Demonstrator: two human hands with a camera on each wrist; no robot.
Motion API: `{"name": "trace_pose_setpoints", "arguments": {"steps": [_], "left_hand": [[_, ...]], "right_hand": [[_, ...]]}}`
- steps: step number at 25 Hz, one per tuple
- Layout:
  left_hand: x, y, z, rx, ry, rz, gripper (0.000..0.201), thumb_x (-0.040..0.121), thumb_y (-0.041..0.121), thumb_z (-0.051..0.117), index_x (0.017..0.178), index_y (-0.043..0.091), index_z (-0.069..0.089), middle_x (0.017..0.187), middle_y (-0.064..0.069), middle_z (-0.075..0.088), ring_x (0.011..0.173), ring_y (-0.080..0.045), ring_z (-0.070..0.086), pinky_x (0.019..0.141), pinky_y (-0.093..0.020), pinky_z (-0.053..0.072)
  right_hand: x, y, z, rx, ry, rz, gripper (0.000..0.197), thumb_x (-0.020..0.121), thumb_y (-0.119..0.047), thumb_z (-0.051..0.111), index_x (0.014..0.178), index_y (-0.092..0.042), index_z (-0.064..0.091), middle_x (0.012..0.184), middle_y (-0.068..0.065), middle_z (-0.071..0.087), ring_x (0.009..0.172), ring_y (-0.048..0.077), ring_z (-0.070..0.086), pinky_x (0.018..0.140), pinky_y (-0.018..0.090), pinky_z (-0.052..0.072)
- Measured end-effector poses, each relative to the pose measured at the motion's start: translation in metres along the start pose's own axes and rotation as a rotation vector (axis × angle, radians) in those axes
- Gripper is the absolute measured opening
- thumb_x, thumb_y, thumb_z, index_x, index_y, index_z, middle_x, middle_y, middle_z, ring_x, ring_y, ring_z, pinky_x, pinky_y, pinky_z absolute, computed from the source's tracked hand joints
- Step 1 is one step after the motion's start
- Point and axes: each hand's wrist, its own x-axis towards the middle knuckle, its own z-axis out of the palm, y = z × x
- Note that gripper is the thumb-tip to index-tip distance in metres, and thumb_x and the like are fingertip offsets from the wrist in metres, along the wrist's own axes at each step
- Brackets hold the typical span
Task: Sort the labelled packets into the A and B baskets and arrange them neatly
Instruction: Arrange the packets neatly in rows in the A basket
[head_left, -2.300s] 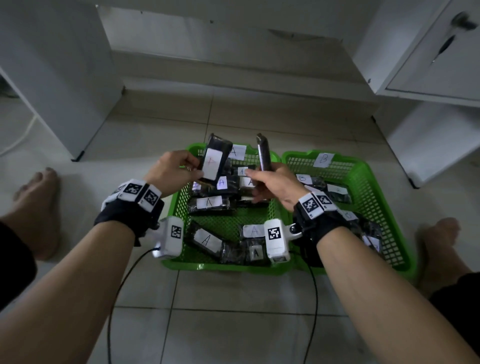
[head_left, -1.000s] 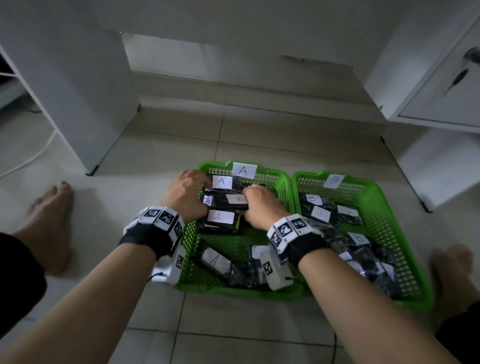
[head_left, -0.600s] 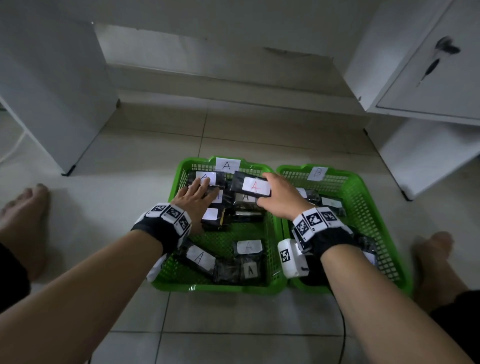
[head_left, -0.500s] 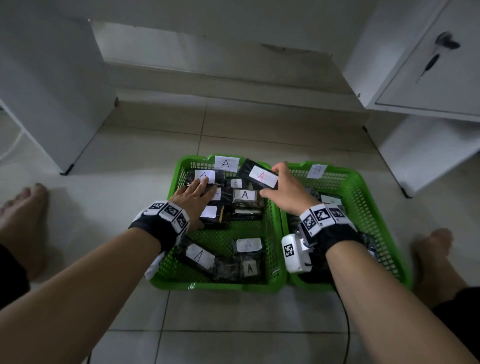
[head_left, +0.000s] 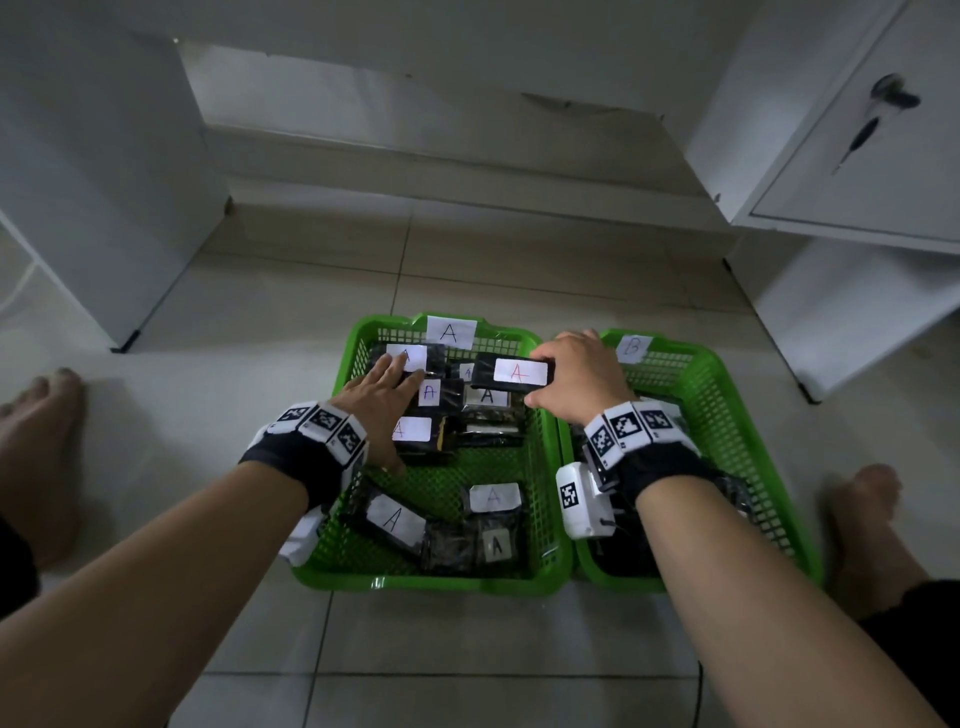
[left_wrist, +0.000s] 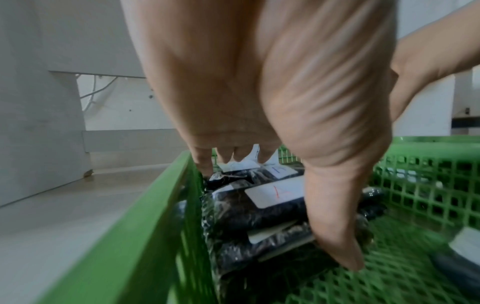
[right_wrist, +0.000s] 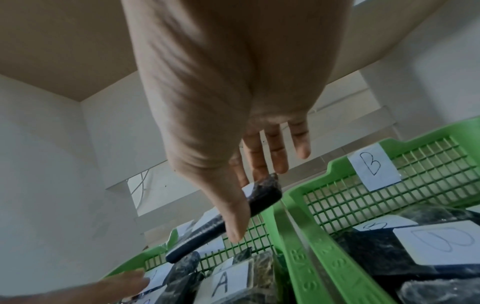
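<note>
Two green baskets stand side by side on the floor: basket A (head_left: 431, 584) on the left and basket B (head_left: 727, 415) on the right. My right hand (head_left: 571, 374) pinches a black packet with a red A label (head_left: 514, 373) between thumb and fingers, level, above the far right of basket A; the right wrist view shows this packet (right_wrist: 259, 201) clear of those below. My left hand (head_left: 387, 384) lies flat with straight fingers on the A packets at the far left. Its thumb (left_wrist: 332, 216) presses the side of that stack (left_wrist: 259, 209). More A packets (head_left: 395, 519) lie near the front.
Basket B holds B-labelled packets (right_wrist: 428, 246), mostly hidden under my right wrist. Bare feet rest on the tiles at the left (head_left: 41, 441) and right (head_left: 872, 519). White cabinets stand at the left (head_left: 93, 182) and right (head_left: 857, 156). A cable (head_left: 696, 696) trails under my right arm.
Both hands came down into basket A. The right hand then lifted the red-A packet off the pile and carried it to the far right, now level. The left hand flattened onto the far-left packets.
</note>
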Motion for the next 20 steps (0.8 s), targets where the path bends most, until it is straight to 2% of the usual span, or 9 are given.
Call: {"name": "trace_pose_setpoints", "arguments": {"steps": [2, 4, 6, 8, 11, 14, 17, 20], "left_hand": [[0.002, -0.007, -0.006, -0.045, 0.049, 0.004, 0.129, 0.066, 0.051, 0.082, 0.156, 0.021, -0.006, 0.162, -0.002, -0.019, 0.149, -0.023, -0.018, 0.123, -0.046, 0.003], [0.001, -0.016, -0.017, -0.103, 0.132, 0.001, 0.111, 0.073, 0.043, 0.077, 0.156, 0.02, 0.008, 0.164, -0.001, -0.007, 0.151, -0.022, -0.009, 0.123, -0.046, 0.004], [-0.005, -0.023, -0.03, -0.194, 0.225, 0.007, 0.082, 0.081, 0.034, 0.07, 0.15, 0.017, 0.031, 0.16, -0.003, 0.022, 0.149, -0.021, 0.016, 0.123, -0.045, 0.013], [-0.011, -0.028, -0.037, -0.283, 0.295, 0.005, 0.063, 0.085, 0.027, 0.066, 0.143, 0.016, 0.043, 0.15, -0.001, 0.041, 0.138, -0.019, 0.036, 0.119, -0.043, 0.025], [-0.013, -0.026, -0.033, -0.302, 0.288, 0.038, 0.053, 0.09, 0.028, 0.062, 0.141, 0.018, 0.048, 0.145, 0.002, 0.047, 0.133, -0.018, 0.043, 0.116, -0.037, 0.029], [-0.006, -0.023, -0.023, -0.345, 0.266, 0.095, 0.048, 0.089, 0.025, 0.063, 0.136, 0.024, 0.053, 0.141, 0.003, 0.05, 0.128, -0.016, 0.046, 0.109, -0.031, 0.036], [0.001, -0.016, -0.02, -0.334, 0.206, 0.124, 0.046, 0.091, 0.022, 0.062, 0.137, 0.023, 0.054, 0.144, 0.003, 0.048, 0.134, -0.017, 0.042, 0.111, -0.03, 0.031], [0.006, -0.011, -0.017, -0.349, 0.198, 0.112, 0.044, 0.09, 0.023, 0.063, 0.134, 0.021, 0.056, 0.144, 0.002, 0.049, 0.136, -0.017, 0.041, 0.113, -0.033, 0.032]], "right_hand": [[0.006, -0.003, 0.004, -0.038, 0.031, 0.035, 0.044, 0.073, -0.031, 0.087, 0.114, -0.025, 0.073, 0.109, -0.004, 0.066, 0.11, 0.021, 0.052, 0.097, 0.037, 0.046], [0.014, -0.01, 0.01, -0.033, 0.054, 0.065, 0.034, 0.073, -0.025, 0.088, 0.104, -0.021, 0.074, 0.104, -0.002, 0.066, 0.108, 0.022, 0.054, 0.088, 0.032, 0.047], [0.021, -0.021, 0.016, -0.015, 0.06, 0.09, 0.024, 0.072, -0.02, 0.088, 0.091, -0.017, 0.074, 0.096, 0.0, 0.064, 0.101, 0.021, 0.054, 0.077, 0.028, 0.043], [0.028, -0.029, 0.02, -0.021, 0.072, 0.103, 0.022, 0.074, -0.015, 0.087, 0.09, -0.015, 0.072, 0.096, 0.001, 0.063, 0.098, 0.022, 0.053, 0.076, 0.029, 0.046], [0.044, -0.03, 0.026, -0.017, 0.09, 0.092, 0.023, 0.076, -0.008, 0.085, 0.093, -0.011, 0.07, 0.098, 0.004, 0.065, 0.102, 0.023, 0.056, 0.086, 0.031, 0.051], [0.059, -0.033, 0.034, 0.021, 0.057, 0.063, 0.021, 0.075, -0.005, 0.086, 0.089, -0.012, 0.071, 0.098, 0.004, 0.065, 0.094, 0.022, 0.058, 0.079, 0.029, 0.049], [0.065, -0.039, 0.045, 0.03, -0.003, 0.052, 0.021, 0.074, -0.003, 0.086, 0.089, -0.01, 0.072, 0.095, 0.005, 0.068, 0.091, 0.024, 0.064, 0.08, 0.034, 0.057], [0.067, -0.036, 0.046, 0.052, -0.042, 0.053, 0.019, 0.073, -0.005, 0.088, 0.087, -0.008, 0.075, 0.091, 0.005, 0.071, 0.089, 0.024, 0.068, 0.08, 0.032, 0.057]]}}
